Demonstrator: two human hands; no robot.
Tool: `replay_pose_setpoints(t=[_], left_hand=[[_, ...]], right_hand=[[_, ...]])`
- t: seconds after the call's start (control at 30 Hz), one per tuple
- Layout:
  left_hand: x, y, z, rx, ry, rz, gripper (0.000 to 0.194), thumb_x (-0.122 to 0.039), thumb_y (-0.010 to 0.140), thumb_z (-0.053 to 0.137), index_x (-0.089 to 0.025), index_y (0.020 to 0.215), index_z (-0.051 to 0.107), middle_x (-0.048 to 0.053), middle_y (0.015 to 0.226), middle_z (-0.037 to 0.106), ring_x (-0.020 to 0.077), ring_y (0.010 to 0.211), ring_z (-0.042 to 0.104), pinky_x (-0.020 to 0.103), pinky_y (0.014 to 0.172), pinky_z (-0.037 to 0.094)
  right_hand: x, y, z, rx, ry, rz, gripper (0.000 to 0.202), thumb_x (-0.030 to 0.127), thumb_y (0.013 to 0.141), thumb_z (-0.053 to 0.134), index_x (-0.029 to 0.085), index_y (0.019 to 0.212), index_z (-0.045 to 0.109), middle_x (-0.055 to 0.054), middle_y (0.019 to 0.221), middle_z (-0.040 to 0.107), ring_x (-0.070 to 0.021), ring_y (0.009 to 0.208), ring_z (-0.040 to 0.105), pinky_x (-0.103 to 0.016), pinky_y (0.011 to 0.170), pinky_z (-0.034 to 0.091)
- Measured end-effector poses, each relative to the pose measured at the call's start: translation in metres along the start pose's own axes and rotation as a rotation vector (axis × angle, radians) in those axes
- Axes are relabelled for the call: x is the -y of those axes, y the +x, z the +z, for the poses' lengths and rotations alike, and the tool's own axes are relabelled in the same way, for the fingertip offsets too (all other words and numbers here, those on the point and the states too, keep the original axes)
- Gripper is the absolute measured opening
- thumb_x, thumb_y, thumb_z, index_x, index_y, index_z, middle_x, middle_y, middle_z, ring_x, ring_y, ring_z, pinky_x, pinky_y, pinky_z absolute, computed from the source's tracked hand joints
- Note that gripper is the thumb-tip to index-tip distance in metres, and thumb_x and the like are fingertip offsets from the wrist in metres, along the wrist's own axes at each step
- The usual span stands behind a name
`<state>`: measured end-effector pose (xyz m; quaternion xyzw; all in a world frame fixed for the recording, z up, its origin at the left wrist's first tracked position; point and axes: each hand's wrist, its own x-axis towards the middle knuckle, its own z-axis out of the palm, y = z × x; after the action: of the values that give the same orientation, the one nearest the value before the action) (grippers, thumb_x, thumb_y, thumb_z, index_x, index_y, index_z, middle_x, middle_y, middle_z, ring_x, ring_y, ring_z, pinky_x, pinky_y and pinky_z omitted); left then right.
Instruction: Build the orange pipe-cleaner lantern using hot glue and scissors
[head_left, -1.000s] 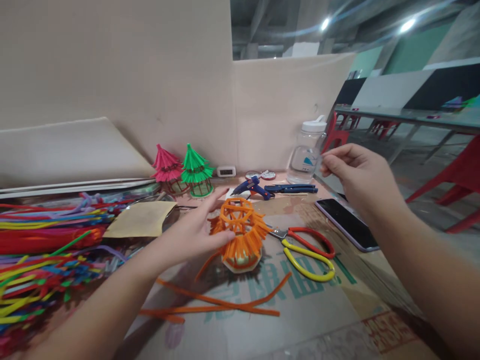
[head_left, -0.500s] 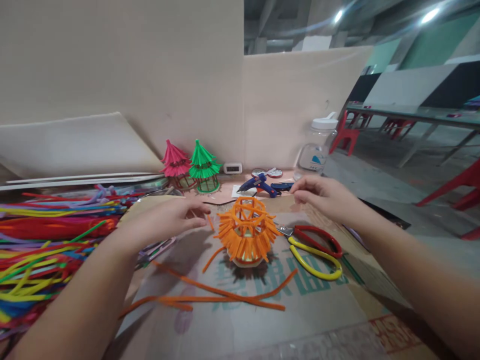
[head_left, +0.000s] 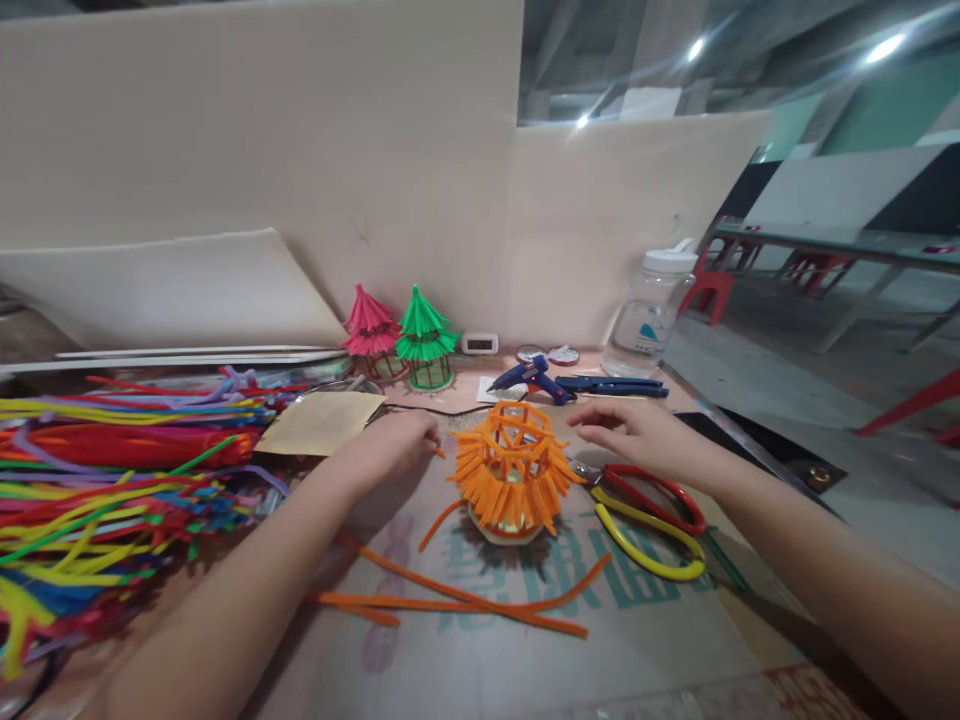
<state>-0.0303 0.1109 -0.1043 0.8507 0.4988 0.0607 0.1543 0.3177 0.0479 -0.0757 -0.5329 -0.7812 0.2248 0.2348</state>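
Note:
An orange pavilion-like frame of pipe cleaners (head_left: 517, 475), with a fringed skirt and an open top ring, stands upright on the cardboard mat. To its left, my left hand (head_left: 405, 440) is lowered with fingers curled down over a short orange pipe cleaner piece (head_left: 440, 453), whose end shows at the fingertips. My right hand (head_left: 626, 430) hovers to the frame's right, fingers apart and holding nothing. Below it lie scissors (head_left: 649, 520) with one red and one yellow handle. Several long orange pipe cleaners (head_left: 465, 603) cross each other in front of the frame.
A heap of coloured pipe cleaners (head_left: 112, 500) covers the left side. Behind stand a pink model (head_left: 371, 325), a green model (head_left: 425, 335), a small timer (head_left: 480, 344) and a water bottle (head_left: 649, 315). A blue glue gun (head_left: 531, 378) lies near blue pliers (head_left: 611, 386).
My left hand has come down to the short orange piece, its fingers curling in. My right hand has drawn back from the blue pliers towards the scissors. The view has shifted slightly left.

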Motion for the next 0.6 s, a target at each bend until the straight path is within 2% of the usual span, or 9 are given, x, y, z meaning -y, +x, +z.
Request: replay_pose_setpoints(t=[0.13,0.2,0.33,0.43,0.53,0.6], left_hand=[[0.003,0.000,-0.001,0.059,0.122,-0.030,0.031,-0.035,0.096,0.061,-0.015,0.120,0.061,0.009,0.119,0.064,0.0221,0.101,0.066,0.043,0.086,0.057],[0.002,0.000,-0.002,0.073,0.163,-0.024,0.028,-0.035,0.095,0.062,-0.014,0.114,0.063,0.008,0.112,0.066,0.0208,0.097,0.066,0.042,0.085,0.057],[-0.002,-0.002,-0.007,0.036,0.199,-0.035,0.013,-0.024,0.089,0.061,-0.015,0.088,0.069,0.006,0.087,0.071,0.0210,0.082,0.065,0.035,0.078,0.052],[-0.008,-0.008,-0.017,0.011,0.182,-0.024,0.018,-0.026,0.085,0.056,-0.017,0.089,0.071,0.007,0.087,0.073,0.0228,0.079,0.066,0.031,0.070,0.048],[-0.020,-0.016,-0.024,0.085,0.138,0.031,0.023,-0.036,0.082,0.060,-0.019,0.093,0.070,0.005,0.086,0.074,0.0213,0.073,0.066,0.027,0.062,0.046],[-0.030,-0.022,-0.023,0.171,0.103,0.096,0.025,-0.039,0.077,0.066,-0.021,0.094,0.071,0.002,0.082,0.075,0.0194,0.067,0.066,0.025,0.057,0.046]], right_hand=[[0.006,-0.002,-0.007,-0.021,0.035,0.018,0.035,0.046,0.089,0.051,0.020,0.101,0.070,-0.009,0.104,0.074,-0.0264,0.094,0.067,-0.041,0.080,0.053],[0.008,-0.003,-0.010,-0.031,0.040,0.017,0.035,0.046,0.089,0.051,0.020,0.101,0.070,-0.009,0.104,0.074,-0.0265,0.094,0.067,-0.041,0.080,0.053],[0.008,-0.004,-0.012,-0.055,0.045,-0.008,0.032,0.045,0.090,0.052,0.020,0.100,0.071,-0.008,0.106,0.074,-0.0259,0.095,0.067,-0.040,0.079,0.053],[0.004,-0.003,-0.012,-0.057,0.014,-0.016,0.025,0.040,0.091,0.054,0.022,0.095,0.071,-0.006,0.101,0.075,-0.0234,0.091,0.067,-0.037,0.078,0.053],[-0.002,-0.003,-0.005,0.018,-0.057,-0.020,0.018,0.034,0.088,0.060,0.022,0.097,0.071,-0.005,0.096,0.073,-0.0216,0.085,0.067,-0.035,0.077,0.052],[-0.005,-0.003,0.003,0.062,-0.141,-0.059,0.025,0.032,0.087,0.064,0.022,0.109,0.069,-0.006,0.103,0.072,-0.0222,0.090,0.066,-0.035,0.080,0.051]])
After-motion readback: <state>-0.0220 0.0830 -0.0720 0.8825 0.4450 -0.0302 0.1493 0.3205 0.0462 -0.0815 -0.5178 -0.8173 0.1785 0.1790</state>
